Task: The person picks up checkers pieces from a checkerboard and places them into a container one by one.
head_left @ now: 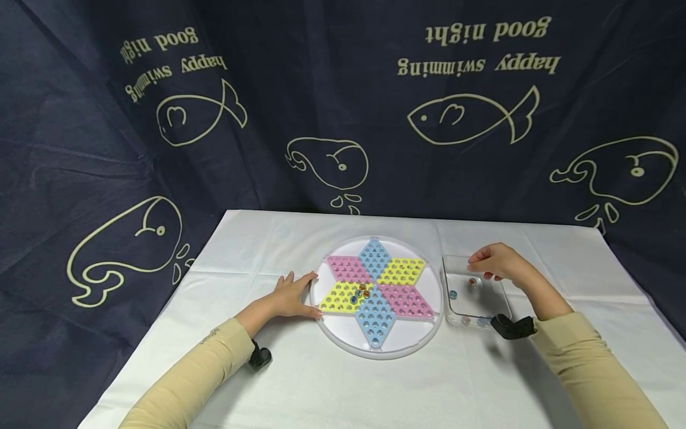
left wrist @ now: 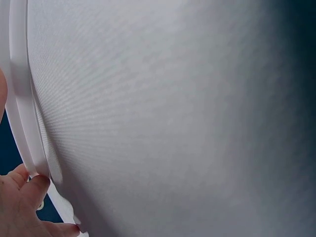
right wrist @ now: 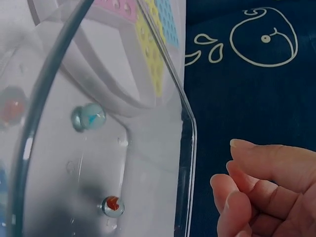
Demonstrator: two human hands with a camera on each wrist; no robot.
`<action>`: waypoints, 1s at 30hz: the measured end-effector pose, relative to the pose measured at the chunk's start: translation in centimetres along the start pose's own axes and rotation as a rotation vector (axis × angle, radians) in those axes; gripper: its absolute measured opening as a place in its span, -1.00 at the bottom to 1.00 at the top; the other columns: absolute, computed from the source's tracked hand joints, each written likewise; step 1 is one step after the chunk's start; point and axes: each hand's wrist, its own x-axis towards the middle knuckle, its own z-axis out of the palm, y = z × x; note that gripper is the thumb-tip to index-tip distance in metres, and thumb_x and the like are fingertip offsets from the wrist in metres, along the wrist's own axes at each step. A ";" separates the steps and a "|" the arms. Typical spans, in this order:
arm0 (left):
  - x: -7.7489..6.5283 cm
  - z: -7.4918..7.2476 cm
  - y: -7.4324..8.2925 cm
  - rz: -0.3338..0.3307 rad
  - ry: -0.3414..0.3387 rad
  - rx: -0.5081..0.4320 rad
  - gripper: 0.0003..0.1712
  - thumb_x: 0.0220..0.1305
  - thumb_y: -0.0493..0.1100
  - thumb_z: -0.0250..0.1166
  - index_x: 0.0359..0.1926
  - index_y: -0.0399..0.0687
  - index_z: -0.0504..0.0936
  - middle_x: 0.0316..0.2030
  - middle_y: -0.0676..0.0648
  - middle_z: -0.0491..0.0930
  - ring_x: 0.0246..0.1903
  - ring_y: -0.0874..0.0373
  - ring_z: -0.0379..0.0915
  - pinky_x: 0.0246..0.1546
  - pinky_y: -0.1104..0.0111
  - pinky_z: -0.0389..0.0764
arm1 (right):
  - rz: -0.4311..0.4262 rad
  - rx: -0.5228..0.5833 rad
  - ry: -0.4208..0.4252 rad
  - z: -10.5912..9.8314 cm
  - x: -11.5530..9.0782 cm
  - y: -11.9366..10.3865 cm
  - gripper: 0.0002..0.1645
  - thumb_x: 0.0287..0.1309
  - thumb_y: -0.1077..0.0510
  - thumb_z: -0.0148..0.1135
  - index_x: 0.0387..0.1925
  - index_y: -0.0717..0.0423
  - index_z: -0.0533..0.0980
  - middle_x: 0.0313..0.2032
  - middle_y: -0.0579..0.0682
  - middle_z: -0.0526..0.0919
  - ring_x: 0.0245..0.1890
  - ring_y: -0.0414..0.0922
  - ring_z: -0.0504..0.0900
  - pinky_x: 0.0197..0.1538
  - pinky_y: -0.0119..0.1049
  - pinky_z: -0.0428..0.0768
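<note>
A round white Chinese checkers board (head_left: 332, 333) with a pink, blue and yellow star lies on the table. My left hand (head_left: 291, 298) touches its left rim, thumb and fingers spread along the edge. In the left wrist view, fingertips lie right at the rim (left wrist: 22, 84). Several glass marbles (head_left: 354, 300) sit near the inner end of the left yellow point. My right hand (head_left: 495, 262) hovers over a clear plastic box (head_left: 446, 292), its fingers loosely bent, nothing visible between them. Inside the box are a teal-swirled marble (right wrist: 93, 116) and a red-swirled marble (right wrist: 113, 206).
The clear box stands just right of the board. More marbles show by its near wall (head_left: 474, 322). A white cloth (head_left: 257, 238) covers the table. Behind it hangs a dark blue curtain (head_left: 321, 89) with fish and whale drawings.
</note>
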 end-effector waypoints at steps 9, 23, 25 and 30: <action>0.0 -0.1 0.0 0.001 -0.004 -0.005 0.15 -0.14 0.25 0.40 0.37 -0.15 0.07 0.35 -0.24 0.09 0.32 -0.41 -0.30 0.29 -0.17 -0.30 | -0.049 0.000 0.018 1.3 -0.2 -2.1 -0.61 0.11 0.16 0.19 -0.12 0.40 0.47 -0.44 -0.01 0.54 -0.54 -0.18 0.45 -0.49 -0.33 0.44; -0.1 -0.3 0.5 -0.035 -0.010 -0.005 0.14 -0.15 0.24 0.41 0.38 -0.10 0.08 0.34 -0.25 0.09 0.33 -0.38 -0.31 0.29 -0.17 -0.28 | -0.102 -0.013 -0.004 4.3 0.1 -5.9 -0.64 0.08 0.13 0.22 -0.13 0.30 0.51 -0.46 -0.01 0.54 -0.51 -0.15 0.45 -0.52 -0.33 0.42; -0.2 -0.3 0.6 -0.038 -0.009 -0.009 0.14 -0.15 0.23 0.41 0.37 -0.10 0.08 0.34 -0.25 0.09 0.33 -0.38 -0.31 0.29 -0.17 -0.28 | -0.135 0.012 -0.007 4.9 0.3 -6.3 -0.65 0.08 0.16 0.21 -0.14 0.34 0.51 -0.42 0.00 0.56 -0.50 -0.16 0.47 -0.43 -0.30 0.48; -0.2 -0.4 0.6 -0.041 -0.009 -0.011 0.14 -0.14 0.23 0.42 0.38 -0.09 0.07 0.34 -0.25 0.10 0.33 -0.38 -0.31 0.29 -0.18 -0.27 | -0.181 0.023 -0.028 6.2 0.8 -7.1 -0.67 0.08 0.19 0.21 -0.15 0.35 0.51 -0.39 0.03 0.58 -0.53 -0.13 0.49 -0.47 -0.30 0.46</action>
